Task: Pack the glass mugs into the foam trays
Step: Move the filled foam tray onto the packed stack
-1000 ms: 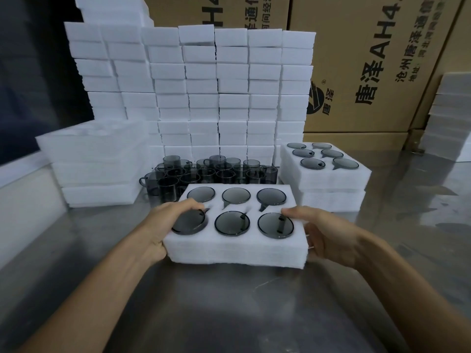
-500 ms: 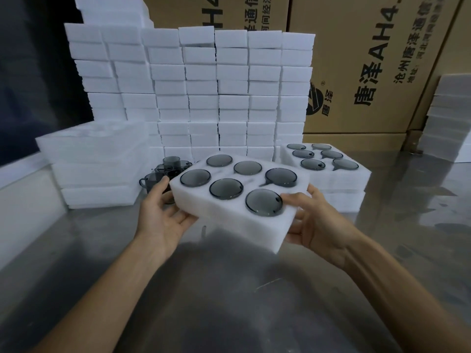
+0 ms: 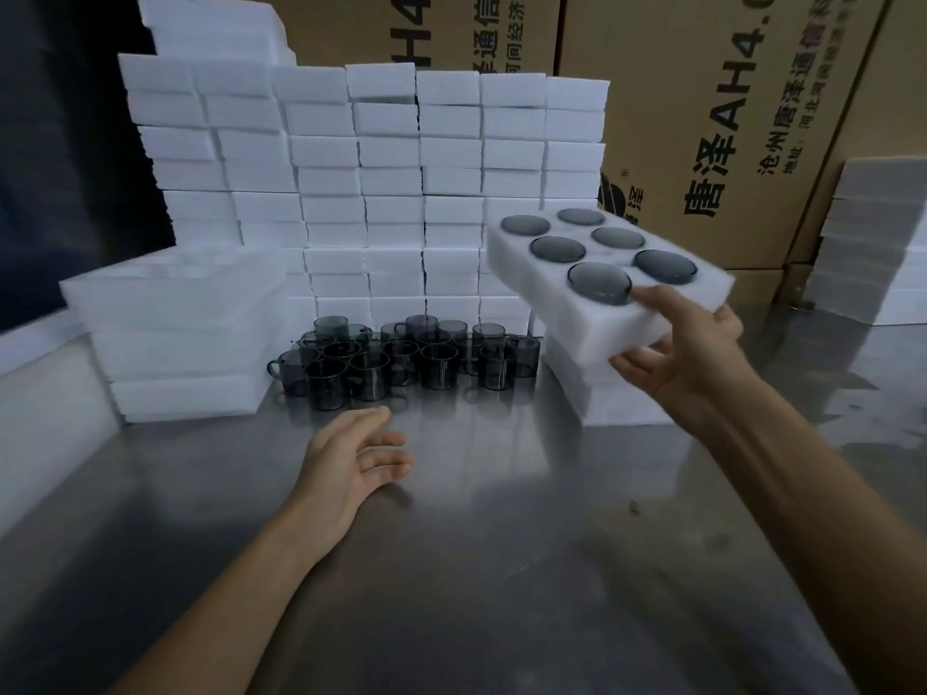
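Printed cardboard cartons (image 3: 702, 117) behind a steel table (image 3: 501, 569).

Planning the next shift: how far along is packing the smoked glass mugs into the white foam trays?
Done: one white foam tray holds six mugs, all pockets full. In hand: the right hand grips it, tilted, above the filled trays stacked at right; the left hand is open and holds nothing. Left: a cluster of loose dark glass mugs on the steel table.

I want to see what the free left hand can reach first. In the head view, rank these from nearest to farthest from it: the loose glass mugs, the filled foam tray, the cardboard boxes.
From the left hand:
1. Loose glass mugs, just beyond its fingers on the table.
2. Filled foam tray, up to the right, held by the right hand.
3. Cardboard boxes, at the back behind the foam stacks.
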